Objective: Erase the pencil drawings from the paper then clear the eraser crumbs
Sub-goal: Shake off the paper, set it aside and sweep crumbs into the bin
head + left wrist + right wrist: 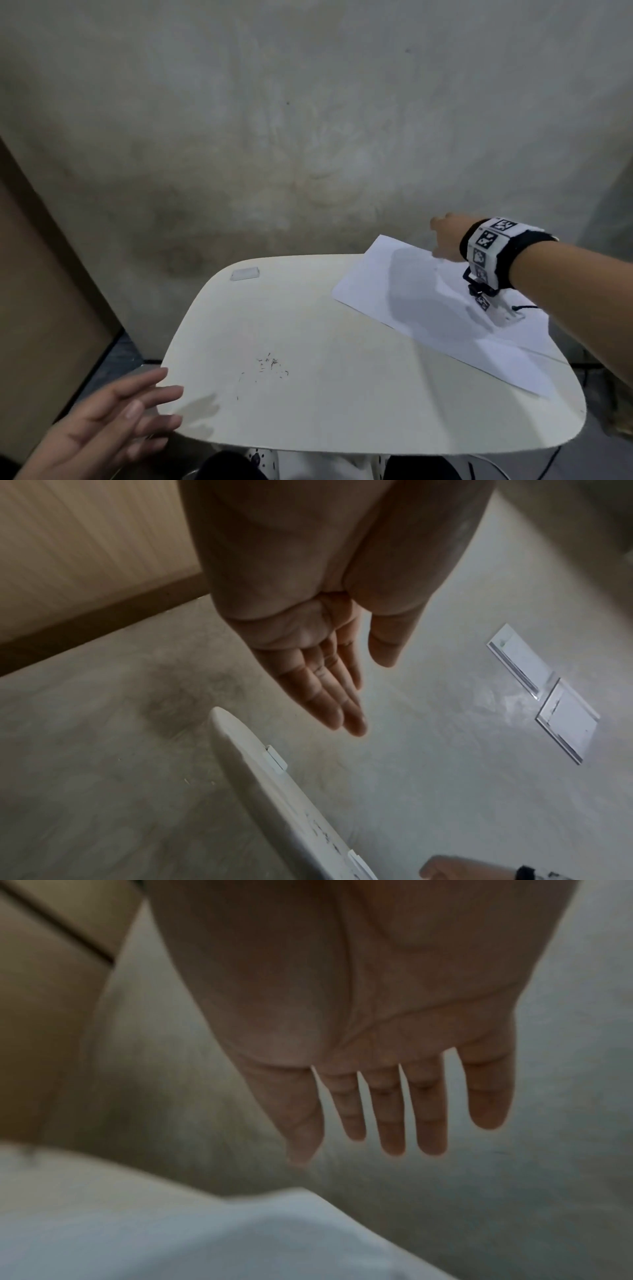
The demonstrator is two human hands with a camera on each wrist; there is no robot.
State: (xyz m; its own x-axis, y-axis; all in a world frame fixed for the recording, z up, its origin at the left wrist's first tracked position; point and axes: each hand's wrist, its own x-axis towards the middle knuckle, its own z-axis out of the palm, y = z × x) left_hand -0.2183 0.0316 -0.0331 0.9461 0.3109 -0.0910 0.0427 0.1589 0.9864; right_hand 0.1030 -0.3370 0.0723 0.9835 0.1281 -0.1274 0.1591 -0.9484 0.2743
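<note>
My left hand flat-fingered, empty, off table's near-left edge. Right hand spread, empty, over paper's far corner. Eraser crumbs lie on bare tabletop right of left hand, nearer it; paper far right, long axis diagonal. Eraser far-left.

Smooth matt cream table; thin white matt paper at right edge; translucent plastic eraser; rough, stained plaster wall.
</note>
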